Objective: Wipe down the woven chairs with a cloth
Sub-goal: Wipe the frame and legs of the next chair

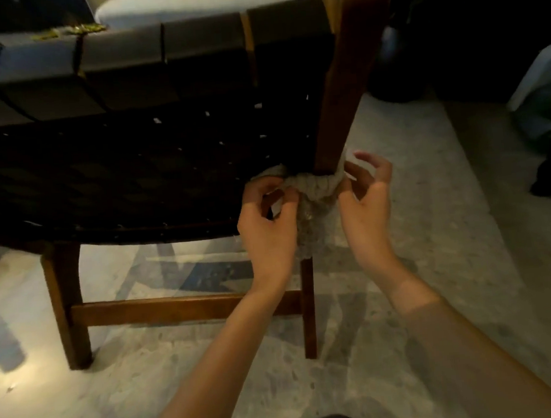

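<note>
Chair: a woven chair (116, 175) with dark straps and a brown wooden frame is standing on a pale speckled floor (450, 228), filling the left and middle of the view.
Post: an upright wooden post (343, 88) is rising at the chair's right side, where the woven part ends.
Cloth: a light, bunched cloth (312, 186) is wrapping around the foot of that post, touching the wood. A loose part of it is hanging down between the two hands, over the top of the chair leg.
Left hand: the left hand (266, 229) is pinching the cloth's left end between thumb and curled fingers, just beside the woven edge.
Right hand: the right hand (366, 208) is gripping the cloth's right end with thumb and forefinger, though blur is softening the contact. Its other fingers are curling free above.
Crossbar: a wooden crossbar (176, 309) is joining the two legs low down, behind the left forearm.
Sleeve: a grey-brown sleeve (459, 342) is covering the right forearm.
</note>
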{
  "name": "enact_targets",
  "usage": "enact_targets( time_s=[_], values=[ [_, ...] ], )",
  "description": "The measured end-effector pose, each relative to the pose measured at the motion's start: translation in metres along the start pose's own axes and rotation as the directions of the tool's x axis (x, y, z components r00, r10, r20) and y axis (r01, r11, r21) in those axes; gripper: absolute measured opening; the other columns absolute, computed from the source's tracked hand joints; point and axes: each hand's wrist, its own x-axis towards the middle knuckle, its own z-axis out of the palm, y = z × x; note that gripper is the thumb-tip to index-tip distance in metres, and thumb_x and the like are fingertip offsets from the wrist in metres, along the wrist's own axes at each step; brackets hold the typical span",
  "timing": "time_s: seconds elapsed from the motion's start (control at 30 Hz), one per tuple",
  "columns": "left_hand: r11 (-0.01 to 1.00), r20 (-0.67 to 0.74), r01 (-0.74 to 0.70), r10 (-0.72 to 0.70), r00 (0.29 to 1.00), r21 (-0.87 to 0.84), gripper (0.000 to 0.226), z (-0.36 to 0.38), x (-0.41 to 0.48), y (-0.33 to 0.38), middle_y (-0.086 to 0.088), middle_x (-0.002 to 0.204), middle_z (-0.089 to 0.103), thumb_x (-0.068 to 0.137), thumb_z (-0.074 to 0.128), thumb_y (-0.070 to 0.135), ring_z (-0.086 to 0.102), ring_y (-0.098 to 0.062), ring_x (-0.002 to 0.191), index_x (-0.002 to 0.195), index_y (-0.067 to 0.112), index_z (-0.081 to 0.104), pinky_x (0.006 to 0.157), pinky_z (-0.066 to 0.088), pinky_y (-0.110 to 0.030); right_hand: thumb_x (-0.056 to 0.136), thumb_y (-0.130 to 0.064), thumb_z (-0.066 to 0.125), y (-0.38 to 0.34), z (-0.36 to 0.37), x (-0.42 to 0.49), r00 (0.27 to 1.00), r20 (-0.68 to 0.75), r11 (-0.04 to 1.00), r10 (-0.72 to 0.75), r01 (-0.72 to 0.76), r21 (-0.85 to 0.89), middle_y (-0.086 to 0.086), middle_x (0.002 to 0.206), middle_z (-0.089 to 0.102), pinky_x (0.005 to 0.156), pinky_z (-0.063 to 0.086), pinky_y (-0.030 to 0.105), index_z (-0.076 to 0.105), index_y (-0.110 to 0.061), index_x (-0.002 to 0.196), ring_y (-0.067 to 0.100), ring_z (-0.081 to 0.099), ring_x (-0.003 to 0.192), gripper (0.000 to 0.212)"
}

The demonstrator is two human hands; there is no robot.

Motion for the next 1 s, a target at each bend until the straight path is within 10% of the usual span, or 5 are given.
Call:
enact_targets(
  time_s=[0.4, 0.73, 1.0],
  values=[
    [0.902, -0.186, -0.21, 0.149, 0.971, -0.376, 0.032, 0.013, -0.009, 0.094, -0.003, 0.111, 0.064, 0.089, 0.064, 0.015, 0.063, -0.011, 0.105, 0.118, 0.015, 0.053, 0.09, 0.052, -0.028, 0.091, -0.02, 0.062, -0.086, -0.002, -0.007, 0.917, 0.071, 0.916, -0.392, 0.381, 0.129, 0.008, 0.13, 0.059, 0.102, 0.046, 0.041, 0.052, -0.005, 0.134, 0.017, 0.053, 0.123, 0.046],
    [0.95, -0.167, -0.271, 0.245, 0.955, -0.154, 0.012, 0.027, -0.004, 0.068, 0.006, 0.092, 0.068, 0.09, 0.063, 0.015, 0.066, -0.007, 0.09, 0.101, 0.018, 0.065, 0.078, 0.051, -0.018, 0.095, -0.008, 0.054, -0.06, 0.0, 0.009, 0.87, 0.085, 0.874, -0.486, 0.486, 0.014, 0.005, 0.127, 0.045, 0.096, 0.045, 0.019, 0.055, -0.007, 0.128, 0.003, 0.052, 0.112, 0.033],
    [0.998, -0.015, -0.046, 0.047, 0.999, 0.049, 0.011, 0.03, -0.015, -0.035, 0.003, 0.092, 0.071, 0.089, 0.064, 0.017, 0.066, -0.005, 0.088, 0.1, 0.016, 0.069, 0.079, 0.054, -0.023, 0.095, -0.004, 0.052, 0.045, -0.019, 0.003, 0.909, 0.234, 0.92, -0.344, 0.377, -0.113, -0.006, 0.122, 0.042, 0.084, 0.044, 0.008, 0.061, -0.006, 0.121, -0.006, 0.055, 0.099, 0.028]
  ],
)
